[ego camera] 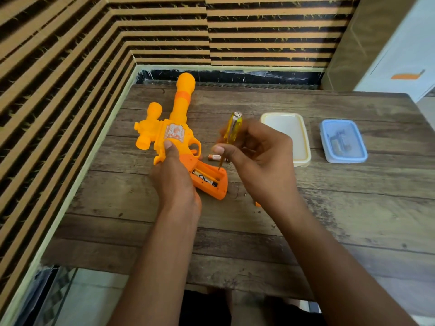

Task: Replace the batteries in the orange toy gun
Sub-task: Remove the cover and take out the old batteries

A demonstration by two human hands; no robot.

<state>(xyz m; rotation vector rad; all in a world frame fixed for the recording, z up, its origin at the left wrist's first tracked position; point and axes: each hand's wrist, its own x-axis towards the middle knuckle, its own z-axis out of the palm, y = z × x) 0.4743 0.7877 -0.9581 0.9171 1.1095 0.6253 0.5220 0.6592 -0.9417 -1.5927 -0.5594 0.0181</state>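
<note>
The orange toy gun point(169, 128) lies on the wooden table point(306, 208), barrel pointing away. My left hand point(174, 177) grips it at the handle, thumb on the body. The battery compartment point(209, 178) in the grip is uncovered, with a battery point(204, 178) lying inside. My right hand point(256, 151) holds a yellow-handled screwdriver point(231, 128) upright, its tip down at the compartment's right edge. A loose battery point(215, 157) lies on the table just behind the grip. A small orange piece point(257, 204) peeks out under my right wrist.
A cream lidded box point(289, 135) and a blue lidded box point(342, 140) sit on the table to the right. A striped wall runs along the left and back edges. A cabinet point(388, 43) stands at the far right.
</note>
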